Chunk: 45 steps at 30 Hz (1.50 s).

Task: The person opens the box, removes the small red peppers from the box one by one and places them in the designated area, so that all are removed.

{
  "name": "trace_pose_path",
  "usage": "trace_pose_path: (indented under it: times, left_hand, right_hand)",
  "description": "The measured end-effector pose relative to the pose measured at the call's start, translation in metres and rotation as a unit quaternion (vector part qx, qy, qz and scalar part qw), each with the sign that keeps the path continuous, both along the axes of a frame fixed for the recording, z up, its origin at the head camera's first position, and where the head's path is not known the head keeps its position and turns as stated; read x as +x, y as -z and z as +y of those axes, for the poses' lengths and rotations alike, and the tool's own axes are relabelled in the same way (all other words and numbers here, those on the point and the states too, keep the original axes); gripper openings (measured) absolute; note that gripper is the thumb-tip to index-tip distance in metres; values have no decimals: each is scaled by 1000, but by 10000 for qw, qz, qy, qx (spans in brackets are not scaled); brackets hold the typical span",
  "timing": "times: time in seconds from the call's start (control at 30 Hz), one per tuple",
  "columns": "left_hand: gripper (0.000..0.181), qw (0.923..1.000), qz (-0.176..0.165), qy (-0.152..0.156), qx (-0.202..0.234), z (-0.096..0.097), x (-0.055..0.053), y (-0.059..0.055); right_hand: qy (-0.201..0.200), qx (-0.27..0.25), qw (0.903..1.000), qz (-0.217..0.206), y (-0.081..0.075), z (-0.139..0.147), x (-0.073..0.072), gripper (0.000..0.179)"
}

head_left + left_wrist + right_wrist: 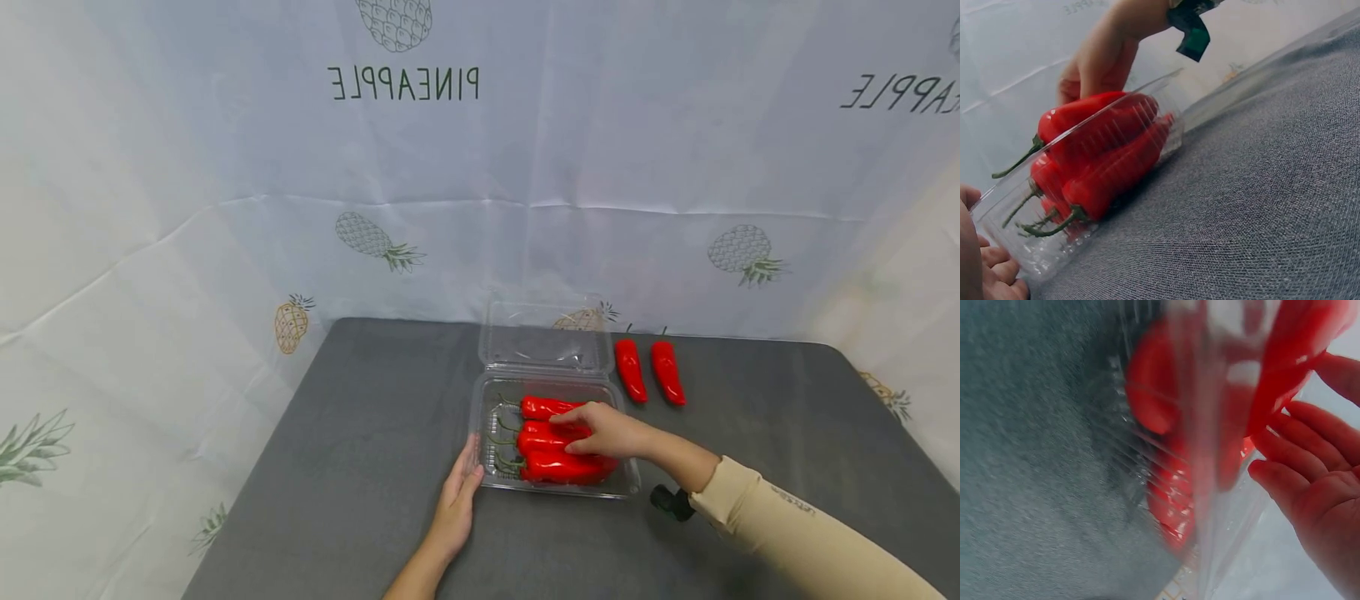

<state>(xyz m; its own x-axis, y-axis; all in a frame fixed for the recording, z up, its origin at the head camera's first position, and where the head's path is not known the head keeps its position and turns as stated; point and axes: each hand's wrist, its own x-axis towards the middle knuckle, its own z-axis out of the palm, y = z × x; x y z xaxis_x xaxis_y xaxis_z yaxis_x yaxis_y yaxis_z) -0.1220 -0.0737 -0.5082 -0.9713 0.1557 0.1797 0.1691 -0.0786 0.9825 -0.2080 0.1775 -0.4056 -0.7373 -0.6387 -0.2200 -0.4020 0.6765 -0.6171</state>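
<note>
A clear plastic clamshell box (628, 492) lies on the dark table with several red peppers (566, 468) inside, their green stems pointing left. My left hand (453, 504) grips the box's left end, with the thumb at the rim and fingers curled low against the wall (997, 272). Over the peppers, my right hand (603, 429) spans the middle pepper (536, 437) with thumb and fingers. From the right wrist, its fingertips (1282, 447) lie right along a pepper (1291, 359). In the left wrist view the uppermost pepper (1063, 115) rises above the rim.
The box's lid (546, 342) is folded back toward the curtain. Two more red peppers, one nearer the box (631, 371) and one farther right (667, 372), lie on the grey tabletop (375, 417). A pineapple-print curtain (525, 150) hangs behind.
</note>
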Motion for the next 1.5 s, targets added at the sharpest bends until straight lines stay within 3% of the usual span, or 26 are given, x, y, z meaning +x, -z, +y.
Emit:
trace_pose_path:
  times: [0.43, 0.87, 1.2, 1.5]
  left_hand:
    - [53, 9997, 168, 110, 115, 3, 0, 0]
    - [54, 10000, -25, 77, 51, 1, 0, -1]
    - [53, 9999, 132, 53, 95, 0, 0, -1]
    - [53, 9999, 144, 43, 74, 0, 0, 0]
  right_hand:
    - [-357, 275, 9985, -320, 0, -7, -12, 53]
    - [-738, 304, 9967, -129, 5, -8, -13, 45]
    - [-740, 126, 9972, -51, 9, -7, -11, 42]
    - [-354, -610, 9949, -728, 10, -3, -10, 40]
